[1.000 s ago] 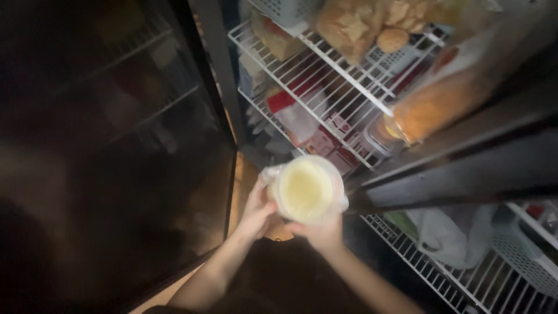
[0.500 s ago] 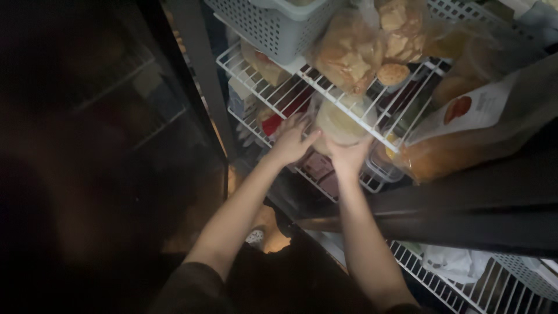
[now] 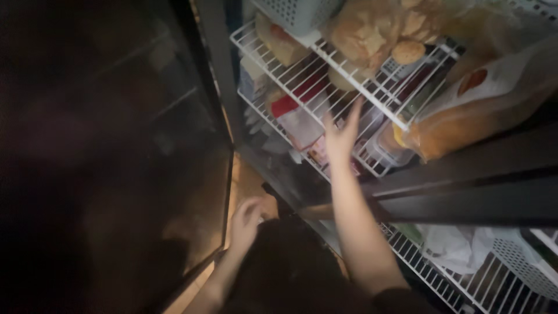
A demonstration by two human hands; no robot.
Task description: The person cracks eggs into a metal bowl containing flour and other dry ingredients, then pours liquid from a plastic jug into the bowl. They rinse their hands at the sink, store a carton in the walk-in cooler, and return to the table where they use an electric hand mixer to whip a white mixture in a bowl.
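White wire shelf (image 3: 349, 64) in head view, my right hand (image 3: 340, 136) now open and empty under it, the pale tub (image 3: 343, 81) left up there, left hand (image 3: 247, 215) dropped low, loosely curled, holding nothing, so placing looks done.

Wire shelves (image 3: 325, 64) are occupying the frame's upper right, bagged bread (image 3: 372, 29) lying on the top one, a basket (image 3: 296, 13) sitting left of it, the door (image 3: 110, 163) filling the left.
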